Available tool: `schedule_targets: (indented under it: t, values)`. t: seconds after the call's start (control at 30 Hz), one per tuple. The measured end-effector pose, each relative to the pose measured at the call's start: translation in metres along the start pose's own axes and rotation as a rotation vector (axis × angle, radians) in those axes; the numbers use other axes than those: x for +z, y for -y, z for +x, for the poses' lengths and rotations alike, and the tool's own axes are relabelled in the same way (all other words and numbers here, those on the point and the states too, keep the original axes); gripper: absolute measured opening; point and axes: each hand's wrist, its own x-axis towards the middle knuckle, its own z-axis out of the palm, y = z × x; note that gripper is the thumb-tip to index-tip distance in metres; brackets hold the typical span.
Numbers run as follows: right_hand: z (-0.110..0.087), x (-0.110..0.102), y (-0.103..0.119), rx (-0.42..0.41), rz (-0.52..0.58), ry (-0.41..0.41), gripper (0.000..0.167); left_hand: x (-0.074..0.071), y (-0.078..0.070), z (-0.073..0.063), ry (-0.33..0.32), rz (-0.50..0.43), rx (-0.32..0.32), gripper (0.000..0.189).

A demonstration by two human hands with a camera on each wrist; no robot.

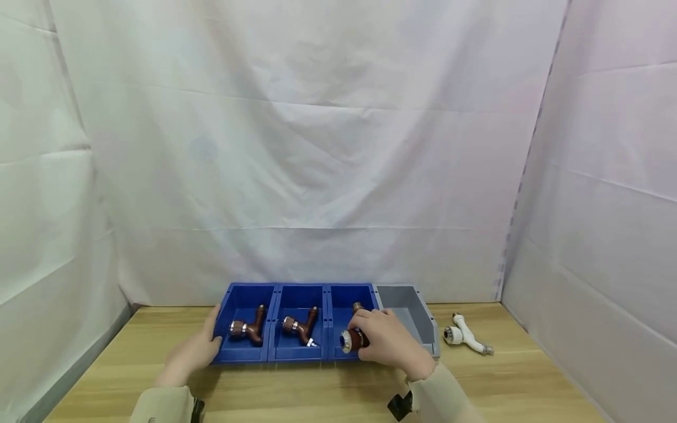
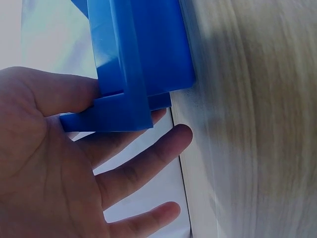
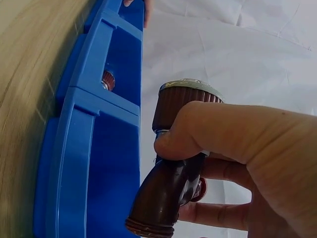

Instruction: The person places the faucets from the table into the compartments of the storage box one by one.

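Observation:
My right hand (image 1: 388, 341) holds a brown tap (image 3: 171, 183) over the third blue bin (image 1: 338, 352), thumb and fingers around its body below the ribbed knob. In the right wrist view the tap's threaded end points down. My left hand (image 1: 198, 346) grips the outer wall of the leftmost blue bin (image 2: 124, 111), thumb on one side and a finger behind; its other fingers stick out straight. One brown tap (image 1: 256, 326) lies in that leftmost bin, and another brown tap (image 1: 302, 326) lies in the second blue bin (image 1: 296, 354).
A grey bin (image 1: 425, 317) adjoins the blue ones on the right. Beyond it, a white tap (image 1: 465, 336) lies on the wooden table (image 1: 296, 393). White cloth (image 1: 317, 176) hangs behind the bins and at both sides.

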Motion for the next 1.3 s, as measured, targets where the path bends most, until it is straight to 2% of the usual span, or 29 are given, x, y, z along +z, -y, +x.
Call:
schedule_targets:
  t: [0.3, 0.63, 0.87, 1.3]
  values:
    - [0.001, -0.005, 0.002, -0.017, -0.009, -0.015, 0.03, -0.004, 0.001, -0.006, 0.008, 0.003, -0.012, 0.071]
    - [0.004, -0.006, -0.005, -0.01, -0.011, -0.044, 0.028, -0.005, 0.0, 0.004, 0.013, 0.002, -0.025, 0.07]
    - [0.005, -0.002, -0.009, 0.019, 0.014, -0.03, 0.027, -0.002, 0.001, 0.003, 0.014, 0.03, -0.02, 0.071]
    - [0.01, -0.008, -0.01, 0.082, 0.03, -0.01, 0.029, -0.002, 0.002, 0.003, 0.036, 0.023, -0.031, 0.072]
